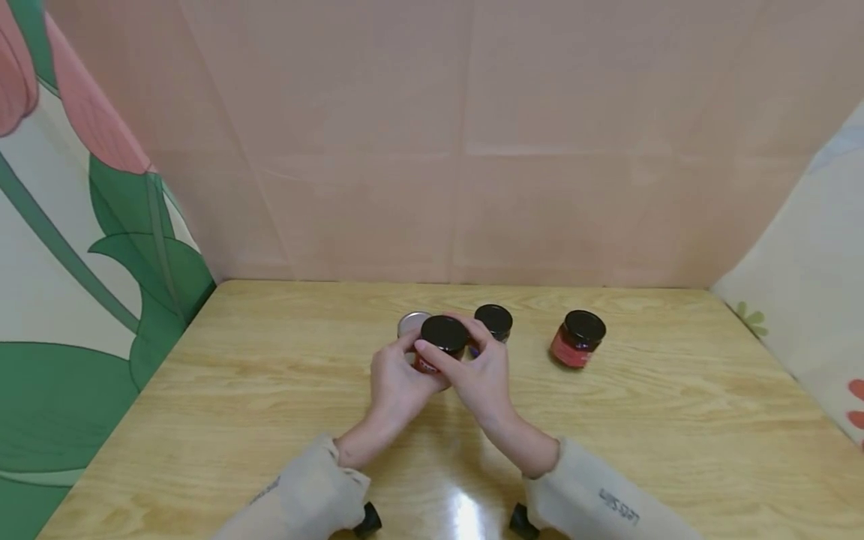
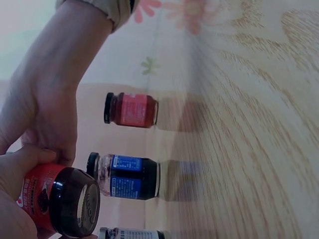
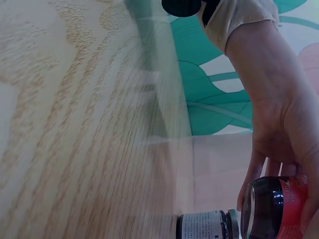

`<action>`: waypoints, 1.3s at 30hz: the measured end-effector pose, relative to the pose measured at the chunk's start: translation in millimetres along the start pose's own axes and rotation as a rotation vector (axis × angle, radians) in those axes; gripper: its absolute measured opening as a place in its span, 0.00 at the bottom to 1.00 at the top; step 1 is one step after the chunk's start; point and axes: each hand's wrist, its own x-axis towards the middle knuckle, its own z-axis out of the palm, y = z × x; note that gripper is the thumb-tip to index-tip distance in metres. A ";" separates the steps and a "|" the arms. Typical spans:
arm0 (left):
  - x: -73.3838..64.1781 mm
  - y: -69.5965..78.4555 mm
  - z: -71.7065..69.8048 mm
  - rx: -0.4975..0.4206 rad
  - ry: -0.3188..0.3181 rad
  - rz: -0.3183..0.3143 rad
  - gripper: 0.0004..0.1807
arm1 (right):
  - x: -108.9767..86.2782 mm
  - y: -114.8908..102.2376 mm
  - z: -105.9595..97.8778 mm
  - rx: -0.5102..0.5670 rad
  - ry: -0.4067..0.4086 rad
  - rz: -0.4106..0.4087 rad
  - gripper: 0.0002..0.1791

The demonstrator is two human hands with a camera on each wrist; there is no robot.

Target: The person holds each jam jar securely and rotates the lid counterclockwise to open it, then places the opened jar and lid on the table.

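Both hands hold one jar with a black lid (image 1: 444, 333) and a red label, raised off the table. My left hand (image 1: 398, 381) grips its left side, and my right hand (image 1: 484, 379) grips the right side with the thumb across the front near the lid. In the left wrist view the held jar (image 2: 72, 201) is tilted, showing its dark glass bottom. The right wrist view shows the same jar (image 3: 266, 206) with the left hand's fingers spread along it. Part of the red label is hidden behind fingers.
Just behind the hands stand a silver-lidded jar (image 1: 413, 322) and a black-lidded jar (image 1: 493, 320) with a blue label, both partly covered by the hands. Further right is another red-labelled jar (image 1: 577, 339). The wooden table (image 1: 270, 375) meets a pink cloth backdrop (image 1: 378, 187).
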 end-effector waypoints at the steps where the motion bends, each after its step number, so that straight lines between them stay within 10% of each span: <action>1: 0.1 -0.5 -0.2 0.001 -0.004 0.000 0.19 | 0.0 0.5 -0.1 0.001 -0.003 0.002 0.23; 16: 6.8 -3.2 -6.1 -0.081 -0.094 0.003 0.26 | 8.7 3.0 -4.7 -0.009 -0.106 -0.063 0.24; 29: 7.6 -11.5 -15.1 -0.199 -0.277 -0.009 0.21 | 23.4 7.0 -24.6 0.028 -0.499 -0.128 0.27; 39: 8.0 -12.2 -14.4 -0.078 -0.233 0.057 0.18 | 22.8 8.2 -25.1 -0.094 -0.453 -0.145 0.39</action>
